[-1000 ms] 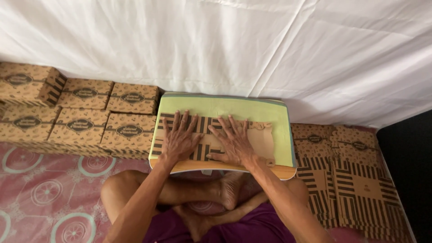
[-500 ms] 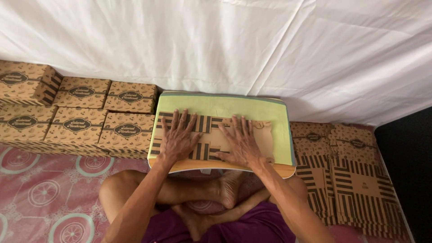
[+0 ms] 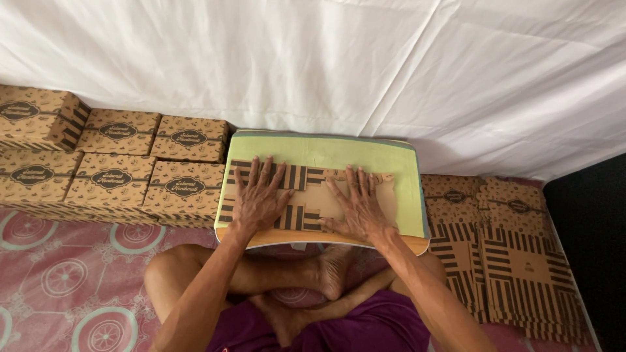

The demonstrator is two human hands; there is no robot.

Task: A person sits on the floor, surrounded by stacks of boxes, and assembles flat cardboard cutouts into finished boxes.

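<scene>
On lap tray (image 3: 398,163), flat carton blank (image 3: 306,195) lies long axis left-right, both hands' fingers (image 3: 264,177) splayed flat.

Brown folded boxes (image 3: 111,171) stacked at left, flat striped brown carton blanks (image 3: 515,261) piled at right.

- A small green-topped lap counter (image 3: 385,166) sits mid-frame, bearing a flat striped cardboard blank (image 3: 306,195).
- The pink patterned floor (image 3: 65,274) carries folded boxes (image 3: 111,166) upper left and flat blanks (image 3: 515,261) lower right.
</scene>
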